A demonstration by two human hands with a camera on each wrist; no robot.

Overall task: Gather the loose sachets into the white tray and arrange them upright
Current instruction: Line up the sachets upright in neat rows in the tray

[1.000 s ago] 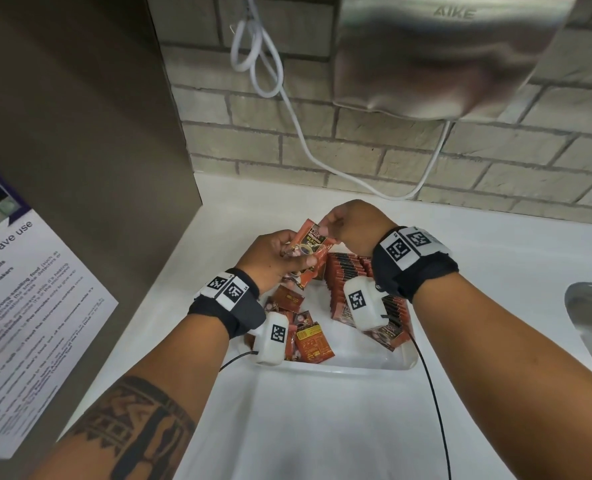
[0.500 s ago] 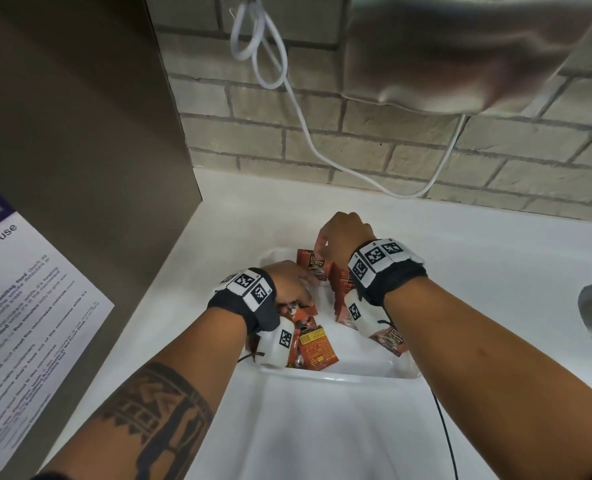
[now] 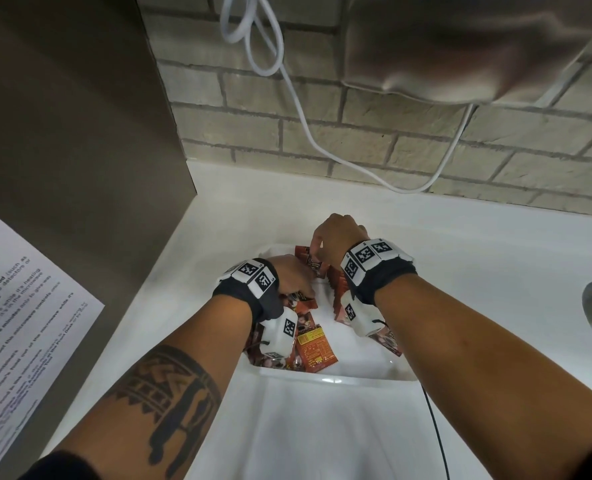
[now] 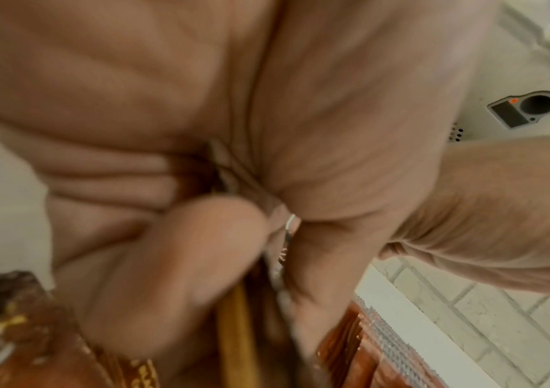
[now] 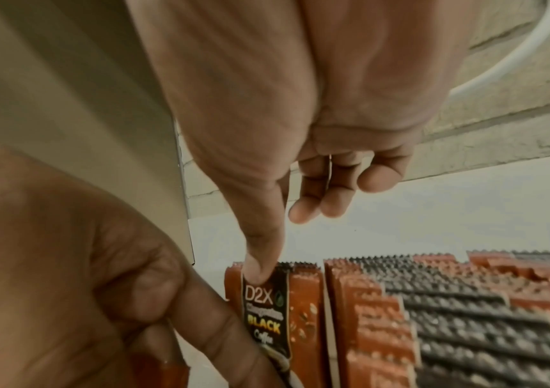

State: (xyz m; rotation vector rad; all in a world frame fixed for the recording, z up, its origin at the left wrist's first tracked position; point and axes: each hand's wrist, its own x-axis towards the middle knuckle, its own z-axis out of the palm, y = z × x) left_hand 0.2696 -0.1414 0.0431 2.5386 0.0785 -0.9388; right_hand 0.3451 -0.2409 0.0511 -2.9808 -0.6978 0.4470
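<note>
Head view shows both hands working inside the white tray (image 3: pixel 336 379), which sits on the white tabletop (image 3: pixel 495 271) below a brick wall. A row of sachets (image 5: pixel 433 328) is stood on edge along the right side of the tray, serrated tops up, packed face to face. At the far end of that row, one dark-fronted sachet (image 5: pixel 265 309) is pressed at its top edge by the thumb of the right hand (image 3: pixel 336 237), with the other fingers loosely bent behind it; whether it is pinched or only steadied cannot be told with certainty, though a light pinch looks likely. The left hand (image 3: pixel 289 275) is lowered into the left part of the tray, and its fingers are seen in the left wrist view curled round what appears to be a thin sachet edge, though that picture is blurred. Loose sachets (image 3: pixel 313 351) are left lying flat and jumbled in the near left corner. The step in hand is judged to be the seating of one more sachet against the upright row. Next, the flat ones would need to be lifted, turned on edge and slid in beside the row, while the row is braced so that it is not toppled.
</note>
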